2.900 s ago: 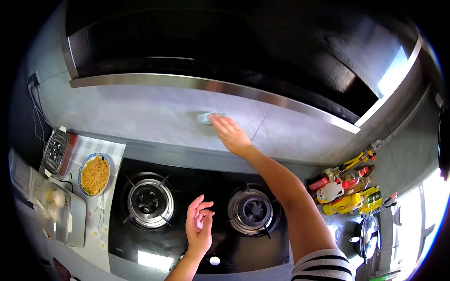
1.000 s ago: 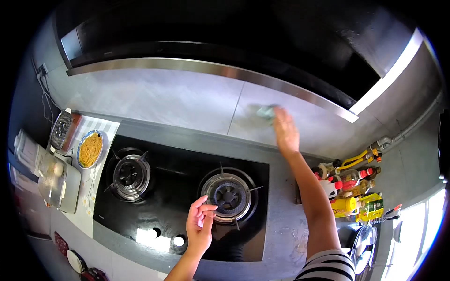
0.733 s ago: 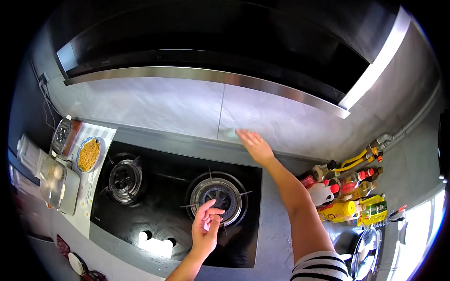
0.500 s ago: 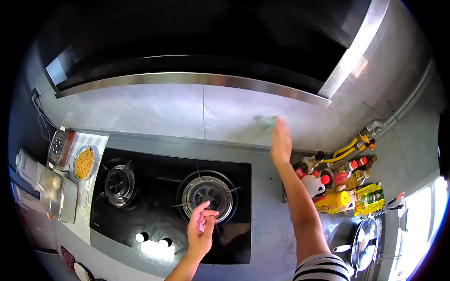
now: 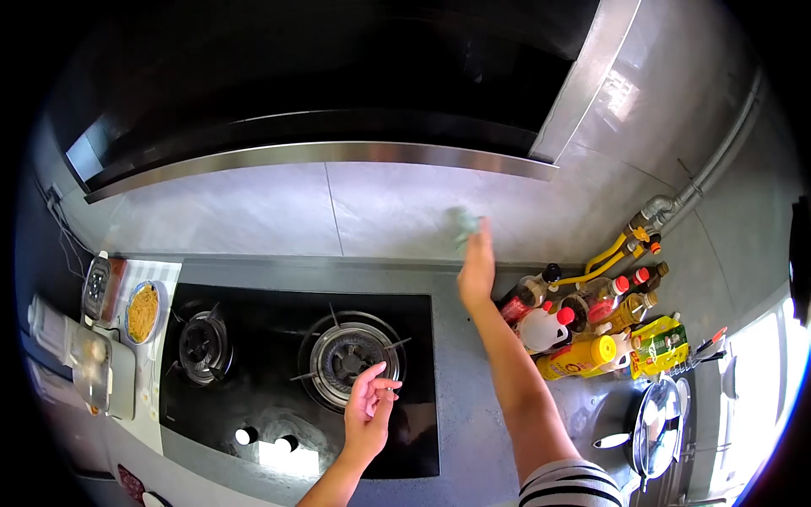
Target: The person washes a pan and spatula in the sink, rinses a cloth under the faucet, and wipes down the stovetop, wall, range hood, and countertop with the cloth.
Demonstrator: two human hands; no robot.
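My right hand (image 5: pixel 478 266) reaches out to the tiled wall behind the stove and presses a pale green cloth (image 5: pixel 464 225) against it. The cloth is smeared by motion and partly hidden by the fingers. Over the black gas hob (image 5: pixel 253 329), my left hand (image 5: pixel 369 412) hovers near the right burner (image 5: pixel 351 359). Its fingers are loosely bent and apart, with nothing in them. The wall tiles (image 5: pixel 389 203) run between the hood and the counter.
Several sauce and oil bottles (image 5: pixel 570 355) crowd the right corner beside my forearm. A lidded pan (image 5: pixel 655 427) is at lower right. A bowl of food (image 5: pixel 142 313) and a plastic container (image 5: pixel 122 372) stand left. The range hood edge (image 5: pixel 338 152) hangs above.
The view has turned to the right, so everything sits further left in it. My right hand still has the cloth on the wall; my left hand stays over the hob.
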